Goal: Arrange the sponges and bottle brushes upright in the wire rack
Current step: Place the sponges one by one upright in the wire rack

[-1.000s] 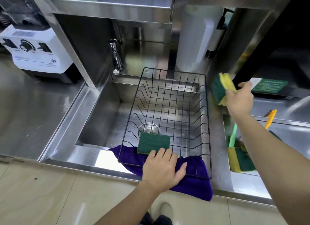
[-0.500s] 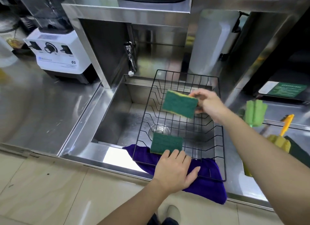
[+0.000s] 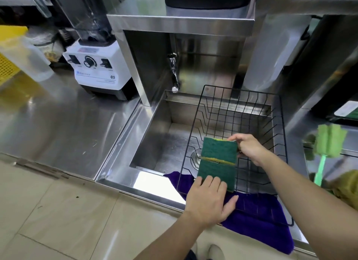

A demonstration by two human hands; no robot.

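Watching the second sponge [image 3: 219, 149] arrive: half a second ago it hung in the air above the middle of the wire rack [image 3: 279, 128]; now it stands on edge directly behind the first sponge [image 3: 217, 175], green scouring faces toward me, a yellow strip showing between them. A second ago that same sponge was out over the right-hand counter.

Right hand [image 3: 249, 150] pinches the second sponge at its right edge, fingers over the top corner. Left hand [image 3: 209, 199] lies flat, fingertips pressed against the lower face of the first sponge, bracing it upright at the rack's near end; not closed around it. It has kept that post throughout.

Rack sits across the sink [image 3: 155, 143], near edge over a purple cloth [image 3: 261, 217].

My read: two sponges now seated or nearly seated in neighbouring slots; whether the second is fully down between the wires I cannot tell. A green bottle brush [image 3: 327, 141] waits on the counter to the right, blurred, with something yellowish near it. So sponges are under way, brushes not yet started.
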